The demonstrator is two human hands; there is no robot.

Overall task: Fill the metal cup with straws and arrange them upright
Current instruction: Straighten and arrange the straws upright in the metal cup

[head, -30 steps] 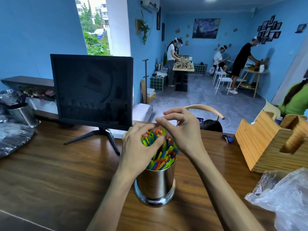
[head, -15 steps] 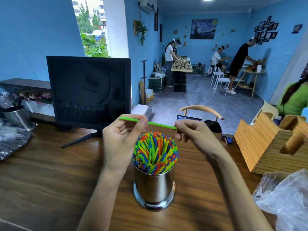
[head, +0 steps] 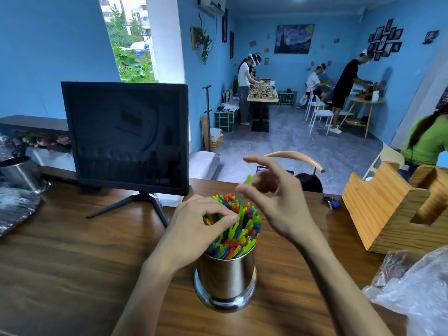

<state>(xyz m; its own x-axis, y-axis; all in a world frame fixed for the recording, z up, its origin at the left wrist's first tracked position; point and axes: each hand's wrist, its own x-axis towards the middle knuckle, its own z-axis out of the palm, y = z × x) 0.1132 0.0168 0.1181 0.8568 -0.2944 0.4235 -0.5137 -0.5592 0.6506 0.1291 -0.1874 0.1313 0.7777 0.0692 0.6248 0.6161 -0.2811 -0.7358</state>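
A shiny metal cup (head: 225, 275) stands on the wooden table (head: 72, 263), packed with upright straws (head: 240, 236) in several colours. One green straw (head: 243, 202) stands nearly upright above the bundle, its lower end among the others. My left hand (head: 194, 226) lies over the cup's left side and pinches the green straw low down between thumb and forefinger. My right hand (head: 274, 197), blurred, is above and right of the cup. Its thumb crosses the straw's upper part and its forefinger points up.
A black monitor (head: 126, 137) on a stand is behind the cup to the left. A wooden box (head: 392, 207) sits at the right, crinkled clear plastic (head: 412, 294) at the near right. A second metal cup (head: 21, 173) and dark plastic wrap (head: 17, 207) are at far left.
The green straw, held level between both hands half a second ago, now stands nearly upright in the bundle. My left hand dropped onto the straws; my right hand rose above them.
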